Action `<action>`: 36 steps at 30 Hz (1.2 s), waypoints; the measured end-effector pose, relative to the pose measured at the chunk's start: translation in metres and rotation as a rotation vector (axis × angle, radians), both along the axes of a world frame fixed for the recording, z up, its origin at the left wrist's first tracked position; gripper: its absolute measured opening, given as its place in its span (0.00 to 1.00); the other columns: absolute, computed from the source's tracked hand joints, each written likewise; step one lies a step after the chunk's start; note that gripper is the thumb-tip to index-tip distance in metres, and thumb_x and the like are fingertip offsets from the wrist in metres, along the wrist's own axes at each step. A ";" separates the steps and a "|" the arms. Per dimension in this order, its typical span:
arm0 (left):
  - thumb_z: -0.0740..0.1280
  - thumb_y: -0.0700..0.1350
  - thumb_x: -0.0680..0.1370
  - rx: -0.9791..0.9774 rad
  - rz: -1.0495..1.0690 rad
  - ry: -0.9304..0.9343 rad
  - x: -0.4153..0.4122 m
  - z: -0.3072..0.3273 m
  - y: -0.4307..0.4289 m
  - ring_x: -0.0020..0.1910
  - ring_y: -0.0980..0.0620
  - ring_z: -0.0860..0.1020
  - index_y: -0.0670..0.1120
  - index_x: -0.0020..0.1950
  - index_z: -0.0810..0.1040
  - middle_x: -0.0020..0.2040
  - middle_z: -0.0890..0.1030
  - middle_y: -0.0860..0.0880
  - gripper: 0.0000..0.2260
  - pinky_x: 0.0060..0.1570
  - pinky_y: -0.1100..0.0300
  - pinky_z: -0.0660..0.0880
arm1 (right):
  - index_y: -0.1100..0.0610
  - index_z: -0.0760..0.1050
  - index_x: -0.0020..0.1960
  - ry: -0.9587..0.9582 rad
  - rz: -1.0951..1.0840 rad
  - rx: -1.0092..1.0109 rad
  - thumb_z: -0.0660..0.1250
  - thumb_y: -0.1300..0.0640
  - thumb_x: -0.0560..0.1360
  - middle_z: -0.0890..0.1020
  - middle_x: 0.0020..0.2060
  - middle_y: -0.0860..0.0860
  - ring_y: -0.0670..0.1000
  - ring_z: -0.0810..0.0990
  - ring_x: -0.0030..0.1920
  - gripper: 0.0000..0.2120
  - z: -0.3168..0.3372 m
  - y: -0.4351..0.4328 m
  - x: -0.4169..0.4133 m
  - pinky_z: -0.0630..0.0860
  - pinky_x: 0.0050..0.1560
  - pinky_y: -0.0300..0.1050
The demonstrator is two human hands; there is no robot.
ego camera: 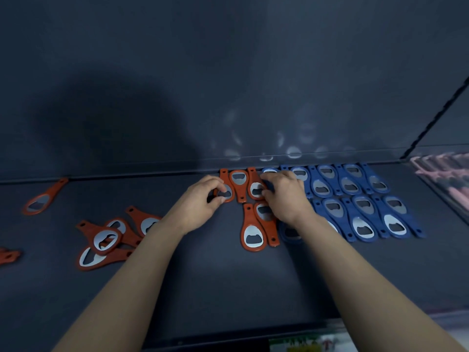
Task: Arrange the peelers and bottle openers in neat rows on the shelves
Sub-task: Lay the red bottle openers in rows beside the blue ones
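**Both hands at the back row of orange openers**

Flat plastic bottle openers with oval steel heads lie on a dark blue-grey shelf (228, 288). The blue bottle openers (363, 219) fill the right part in two rows, one behind the other, packed alternately head up and head down and touching side to side. Just left of them are the arranged orange bottle openers. A back row of three lies against the shelf's rear edge, and a front pair of orange openers (251, 232) lies just before it.

The left hand (200, 199) has its fingers curled, with thumb and forefinger pinching the steel head of the leftmost orange opener (224, 193) in the back row. The right hand (284, 196) lies over the line where orange meets blue. Its bent fingers and thumb grip the right edge of the third orange opener (255, 189). Between those two lies the middle orange opener (238, 181), its head toward the rear and no finger on it.

Well to the left, a loose pile of orange openers (109, 237) lies crossed and overlapping. A single orange opener (42, 201) lies tilted near the rear edge at far left. One more orange opener (7, 256) is cut off by the left border.

On the dark back wall (152, 72), pale oval reflections (294, 151) show above the rows. Beyond a divider at the right are pink objects (446, 174), too blurred to identify.
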State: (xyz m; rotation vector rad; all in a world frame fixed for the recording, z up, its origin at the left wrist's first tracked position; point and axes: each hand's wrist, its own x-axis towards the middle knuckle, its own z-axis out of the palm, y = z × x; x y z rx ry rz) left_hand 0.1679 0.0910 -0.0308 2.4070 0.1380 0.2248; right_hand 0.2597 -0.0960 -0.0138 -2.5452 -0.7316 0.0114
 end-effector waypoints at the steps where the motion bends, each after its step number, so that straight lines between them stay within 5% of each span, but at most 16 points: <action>1: 0.66 0.43 0.77 0.000 -0.001 0.002 0.000 0.000 -0.001 0.60 0.61 0.70 0.51 0.53 0.76 0.59 0.72 0.60 0.06 0.58 0.72 0.61 | 0.53 0.69 0.69 0.006 -0.004 0.003 0.62 0.57 0.78 0.73 0.65 0.54 0.54 0.62 0.68 0.19 0.000 0.000 0.000 0.57 0.65 0.47; 6: 0.65 0.44 0.78 0.018 0.036 -0.026 -0.002 0.007 -0.007 0.59 0.59 0.70 0.50 0.55 0.75 0.60 0.72 0.57 0.07 0.56 0.72 0.62 | 0.53 0.70 0.68 0.003 -0.029 0.076 0.63 0.57 0.78 0.74 0.64 0.54 0.53 0.64 0.67 0.19 0.001 -0.005 0.000 0.56 0.64 0.44; 9: 0.66 0.46 0.77 0.085 0.046 -0.083 -0.006 0.014 -0.019 0.58 0.57 0.68 0.51 0.54 0.76 0.56 0.73 0.58 0.06 0.59 0.63 0.63 | 0.54 0.76 0.62 -0.010 -0.044 0.121 0.65 0.58 0.76 0.77 0.59 0.55 0.55 0.66 0.63 0.15 0.004 -0.011 -0.003 0.58 0.61 0.45; 12: 0.68 0.51 0.75 0.132 -0.041 -0.112 -0.013 0.015 -0.037 0.57 0.59 0.65 0.53 0.49 0.78 0.51 0.73 0.60 0.05 0.58 0.62 0.56 | 0.52 0.79 0.52 0.002 0.011 0.024 0.68 0.54 0.74 0.78 0.54 0.51 0.53 0.63 0.60 0.08 0.007 -0.017 -0.007 0.56 0.53 0.44; 16: 0.70 0.57 0.70 0.158 -0.104 -0.048 -0.022 0.009 -0.050 0.58 0.61 0.61 0.55 0.52 0.79 0.52 0.71 0.63 0.13 0.57 0.64 0.52 | 0.49 0.79 0.47 0.005 0.025 -0.115 0.72 0.47 0.70 0.74 0.53 0.49 0.54 0.62 0.60 0.09 0.010 -0.026 -0.015 0.58 0.55 0.47; 28: 0.68 0.56 0.73 0.178 -0.064 -0.014 -0.038 0.003 -0.055 0.60 0.61 0.58 0.55 0.63 0.74 0.57 0.68 0.62 0.18 0.61 0.60 0.54 | 0.50 0.78 0.51 -0.018 0.005 -0.180 0.69 0.44 0.71 0.73 0.57 0.51 0.55 0.62 0.61 0.12 0.011 -0.031 -0.026 0.59 0.58 0.49; 36: 0.66 0.47 0.77 0.170 0.191 -0.148 -0.068 0.013 -0.028 0.57 0.57 0.66 0.50 0.60 0.76 0.53 0.69 0.57 0.12 0.58 0.62 0.58 | 0.56 0.78 0.55 -0.093 0.175 0.038 0.69 0.54 0.73 0.79 0.54 0.54 0.56 0.71 0.59 0.11 0.024 0.007 -0.050 0.66 0.61 0.50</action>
